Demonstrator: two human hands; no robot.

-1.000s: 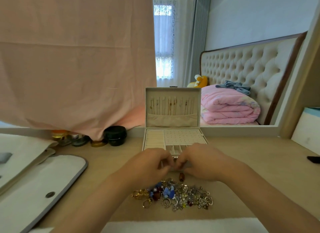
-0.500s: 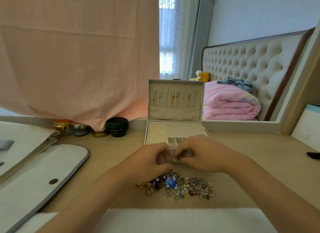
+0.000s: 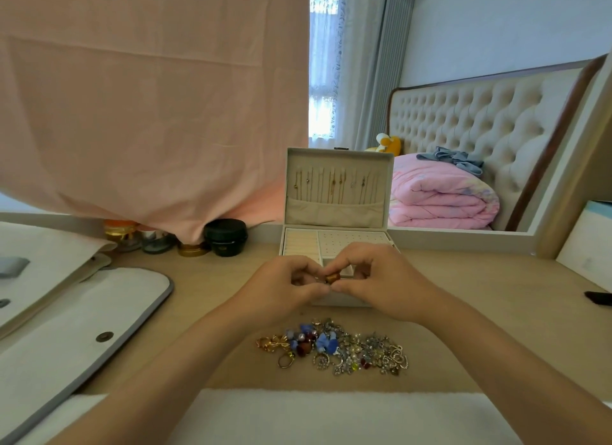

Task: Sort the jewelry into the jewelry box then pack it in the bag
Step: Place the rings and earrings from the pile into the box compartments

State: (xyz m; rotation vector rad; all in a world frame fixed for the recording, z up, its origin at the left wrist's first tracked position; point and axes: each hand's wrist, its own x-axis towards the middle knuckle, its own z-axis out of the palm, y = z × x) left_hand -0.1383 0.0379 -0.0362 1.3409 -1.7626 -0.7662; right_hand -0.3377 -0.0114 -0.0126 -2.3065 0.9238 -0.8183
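An open cream jewelry box (image 3: 337,237) stands on the desk, several necklaces hanging in its upright lid (image 3: 336,186). My left hand (image 3: 281,290) and my right hand (image 3: 377,279) meet over the box's front compartments, and together they pinch a small amber-brown jewel (image 3: 332,276). A heap of mixed jewelry (image 3: 334,348), with rings, blue flowers and sparkling pieces, lies on the desk in front of the box. The white bag (image 3: 76,315) with a grey-edged flap lies at the left.
Cosmetic jars, among them a black one (image 3: 226,236), stand at the back left under a hanging pink cloth (image 3: 149,106). A mirror behind the desk shows a bed. A white towel (image 3: 331,414) lies at the near edge. A dark object (image 3: 599,297) sits far right.
Both hands have lifted away from the jewelry heap toward the box. The amber-brown jewel now shows between the fingertips. The view has tilted up a little.
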